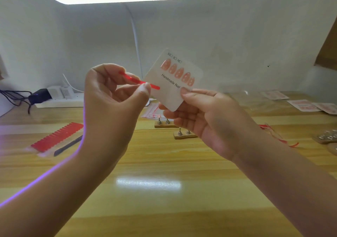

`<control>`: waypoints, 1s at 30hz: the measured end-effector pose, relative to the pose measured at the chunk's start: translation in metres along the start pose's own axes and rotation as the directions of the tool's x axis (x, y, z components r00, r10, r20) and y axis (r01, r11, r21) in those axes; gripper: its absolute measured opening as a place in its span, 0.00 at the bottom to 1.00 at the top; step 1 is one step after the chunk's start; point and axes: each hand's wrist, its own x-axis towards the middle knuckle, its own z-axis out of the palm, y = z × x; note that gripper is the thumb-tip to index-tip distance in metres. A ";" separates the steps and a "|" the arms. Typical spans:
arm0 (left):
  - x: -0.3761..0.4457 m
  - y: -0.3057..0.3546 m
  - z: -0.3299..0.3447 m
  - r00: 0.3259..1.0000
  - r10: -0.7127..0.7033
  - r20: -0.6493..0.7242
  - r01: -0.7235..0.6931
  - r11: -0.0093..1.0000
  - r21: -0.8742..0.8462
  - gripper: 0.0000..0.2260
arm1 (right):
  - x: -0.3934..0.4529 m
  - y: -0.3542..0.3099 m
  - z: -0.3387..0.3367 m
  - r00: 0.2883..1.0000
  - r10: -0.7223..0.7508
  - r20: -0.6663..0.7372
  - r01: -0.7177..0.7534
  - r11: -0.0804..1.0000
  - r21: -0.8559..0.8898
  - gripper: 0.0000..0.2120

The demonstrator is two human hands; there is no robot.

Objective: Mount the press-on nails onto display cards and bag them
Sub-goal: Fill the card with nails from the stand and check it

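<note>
Right hand (pixel 197 112) pinching lower corner of white rounded display card (pixel 173 80) w/ five peach press-on nails (pixel 177 72), raised above yellow wooden desk (pixel 155 163), tilted. Left hand (pixel 113 94) curled, thumb + fingers gripping thin red strip (pixel 139 81), tip touching card's left edge. Red strip sheet (pixel 57 136) far left on desk.

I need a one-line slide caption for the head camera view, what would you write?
Right hand holds a "Handmade Nail" display card with five pink nails; left hand pinches a red strip beside it.

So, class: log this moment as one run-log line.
left hand: pinches red strip | right hand: holds display card | bagging: not yet
</note>
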 end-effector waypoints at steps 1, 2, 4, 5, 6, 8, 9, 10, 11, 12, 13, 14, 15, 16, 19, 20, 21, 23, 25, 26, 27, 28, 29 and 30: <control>-0.001 0.000 0.001 1.000 0.000 0.013 0.000 1.000 0.006 0.17 | 0.000 0.000 0.000 1.000 0.007 0.010 -0.007 1.000 0.005 0.10; -0.001 0.000 0.001 1.000 -0.001 0.020 0.001 1.000 0.010 0.18 | 0.000 -0.001 0.000 1.000 0.013 0.022 -0.013 1.000 0.007 0.10; -0.002 0.000 0.002 1.000 -0.014 0.021 0.013 1.000 0.015 0.19 | -0.001 -0.001 0.000 0.999 0.022 0.037 -0.022 1.000 0.016 0.10; -0.003 0.000 0.002 1.000 -0.021 0.023 0.020 1.000 0.018 0.19 | -0.001 0.000 0.000 0.999 0.024 0.041 -0.025 0.999 0.022 0.10; -0.004 0.000 0.003 0.999 -0.027 0.026 0.026 0.999 0.024 0.19 | -0.001 0.000 0.001 0.999 0.026 0.043 -0.027 0.999 0.024 0.10; -0.006 0.001 0.004 0.999 -0.033 0.038 0.031 0.999 0.040 0.19 | -0.001 0.001 0.001 0.999 0.026 0.044 -0.027 0.999 0.018 0.10; -0.007 0.001 0.005 0.998 -0.034 0.047 0.032 0.998 0.046 0.19 | -0.001 0.001 0.002 0.999 0.026 0.043 -0.026 0.999 0.020 0.10; -0.008 0.001 0.006 0.998 -0.035 0.055 0.033 0.998 0.051 0.19 | -0.001 0.002 0.002 0.999 0.024 0.042 -0.025 0.999 0.025 0.09; -0.009 0.001 0.006 0.997 -0.035 0.063 0.032 0.998 0.055 0.19 | -0.001 0.002 0.002 0.999 0.022 0.041 -0.023 0.999 0.031 0.09; -0.009 0.001 0.006 0.997 -0.035 0.072 0.031 0.998 0.060 0.20 | -0.002 0.002 0.002 0.999 0.019 0.041 -0.020 0.999 0.033 0.09; -0.010 0.001 0.007 0.996 -0.037 0.080 0.032 0.997 0.065 0.20 | -0.002 0.002 0.003 0.999 0.016 0.042 -0.017 0.999 0.031 0.09; -0.010 0.001 0.007 0.995 -0.040 0.089 0.035 0.997 0.067 0.21 | -0.002 0.002 0.003 0.999 0.013 0.042 -0.014 0.999 0.029 0.09; -0.011 0.001 0.007 0.995 -0.045 0.094 0.039 0.997 0.066 0.22 | -0.002 0.002 0.003 0.999 0.011 0.043 -0.012 1.000 0.025 0.09; -0.011 0.001 0.006 0.994 -0.051 0.099 0.045 0.997 0.061 0.22 | -0.002 0.002 0.004 0.999 0.010 0.044 -0.011 1.000 0.021 0.09; -0.011 0.002 0.007 0.991 -0.061 0.120 0.056 0.997 0.043 0.23 | -0.003 0.003 0.004 0.999 0.010 0.046 -0.010 1.000 0.002 0.10; -0.012 0.002 0.008 0.990 -0.062 0.125 0.058 0.998 0.041 0.22 | -0.003 0.003 0.004 0.999 0.009 0.047 -0.008 1.000 -0.001 0.10; -0.012 0.003 0.008 0.990 -0.065 0.127 0.060 0.997 0.040 0.22 | -0.003 0.003 0.004 0.999 0.006 0.049 -0.006 1.000 -0.001 0.09; -0.012 0.003 0.008 0.990 -0.069 0.124 0.064 0.997 0.045 0.23 | -0.003 0.003 0.003 0.998 0.004 0.057 -0.004 1.000 0.003 0.09; -0.012 0.003 0.008 0.990 -0.066 0.123 0.058 0.996 0.063 0.22 | -0.003 0.003 0.004 0.998 0.003 0.065 -0.003 1.000 0.000 0.09; -0.012 0.003 0.008 0.990 -0.061 0.125 0.052 0.996 0.075 0.22 | -0.003 0.003 0.003 0.998 0.002 0.067 -0.002 1.000 -0.004 0.09; -0.012 0.003 0.008 0.990 -0.057 0.129 0.046 0.995 0.087 0.22 | -0.003 0.003 0.003 0.998 0.000 0.067 0.001 1.000 -0.007 0.09; -0.013 0.003 0.008 0.990 -0.054 0.132 0.041 0.994 0.096 0.22 | -0.002 0.003 0.003 0.998 -0.003 0.068 0.004 1.000 -0.011 0.09; -0.013 0.004 0.008 0.989 -0.050 0.137 0.036 0.994 0.103 0.22 | -0.002 0.003 0.003 0.997 -0.007 0.073 0.008 1.000 -0.017 0.09; -0.013 0.004 0.008 0.989 -0.045 0.143 0.029 0.994 0.106 0.21 | -0.002 0.003 0.002 0.997 -0.014 0.080 0.016 1.000 -0.026 0.08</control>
